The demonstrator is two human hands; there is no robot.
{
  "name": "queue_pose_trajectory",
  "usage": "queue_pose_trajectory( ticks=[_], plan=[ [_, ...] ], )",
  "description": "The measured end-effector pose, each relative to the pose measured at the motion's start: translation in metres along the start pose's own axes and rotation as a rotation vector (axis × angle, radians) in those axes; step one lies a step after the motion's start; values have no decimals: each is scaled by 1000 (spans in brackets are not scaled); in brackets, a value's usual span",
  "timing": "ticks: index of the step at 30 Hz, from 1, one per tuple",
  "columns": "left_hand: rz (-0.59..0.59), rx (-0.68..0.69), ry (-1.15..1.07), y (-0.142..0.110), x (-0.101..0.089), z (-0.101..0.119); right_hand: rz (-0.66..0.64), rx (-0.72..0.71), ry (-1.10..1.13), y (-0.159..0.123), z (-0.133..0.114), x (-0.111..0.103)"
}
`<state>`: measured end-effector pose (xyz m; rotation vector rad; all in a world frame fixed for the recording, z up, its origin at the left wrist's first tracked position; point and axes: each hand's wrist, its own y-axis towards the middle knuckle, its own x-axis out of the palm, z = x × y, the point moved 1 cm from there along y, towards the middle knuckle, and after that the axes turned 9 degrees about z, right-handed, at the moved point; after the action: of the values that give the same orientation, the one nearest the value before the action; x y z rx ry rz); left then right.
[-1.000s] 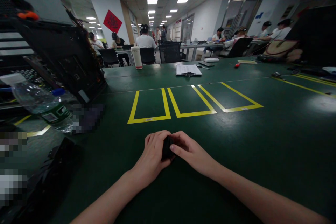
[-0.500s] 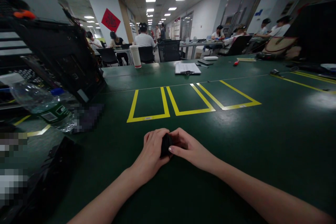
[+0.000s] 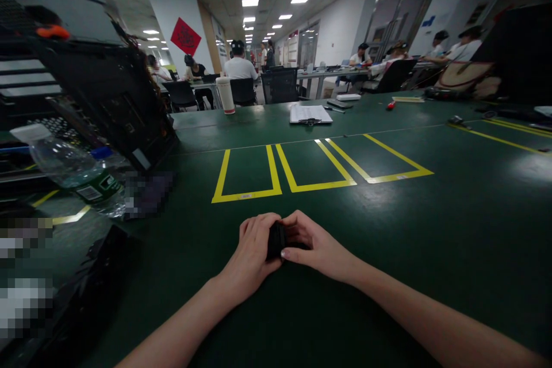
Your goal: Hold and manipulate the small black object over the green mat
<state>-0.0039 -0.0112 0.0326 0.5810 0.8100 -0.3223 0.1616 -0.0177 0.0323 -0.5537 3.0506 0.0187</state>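
In the head view, both hands meet above the near part of the green bench point(image 3: 397, 230), close around a small black object point(image 3: 275, 240). The object sits between the two hands, just nearer than the yellow tape outlines point(image 3: 245, 196) and outside all three. Whether it rests on the bench or is held slightly off it, I cannot tell.

The left hand point(image 3: 250, 250) wraps the object from its left side, fingers bent over the top and thumb low on the near side. The right hand point(image 3: 319, 248) comes from the other side in a lighter pinch: its thumb tip touches the lower right edge, while the curled fingers reach the upper edge, leaving a gap under the palm. A clipboard point(image 3: 309, 115) lies well beyond the outlines.

The step in hand looks like close two-handed handling, the left hand steadying and the right working the edge. Any next move seems to call for a firm left grip and fine control from the right thumb.
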Motion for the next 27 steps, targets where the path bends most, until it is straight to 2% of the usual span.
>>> queue_pose_trajectory(
  ticks=[3, 7, 10, 13, 18, 24, 27],
  plan=[
    [-6, -2, 3, 0, -1, 2, -17, -19, 4, 1, 1, 1],
    [24, 19, 24, 0, -1, 2, 83, -28, 11, 4, 6, 4],
    [17, 24, 19, 0, -2, 3, 105, 12, -4, 6, 7, 4],
    [5, 6, 13, 0, -2, 2, 46, 31, 9, 5, 7, 1],
    [19, -5, 22, 1, -1, 2, -20, -35, 99, 4, 5, 0],
    [-22, -12, 10, 2, -2, 4, 89, -17, -8, 3, 1, 2],
    [-19, 12, 29, 1, 0, 1, 75, -1, -59, 2, 1, 2]
  ],
)
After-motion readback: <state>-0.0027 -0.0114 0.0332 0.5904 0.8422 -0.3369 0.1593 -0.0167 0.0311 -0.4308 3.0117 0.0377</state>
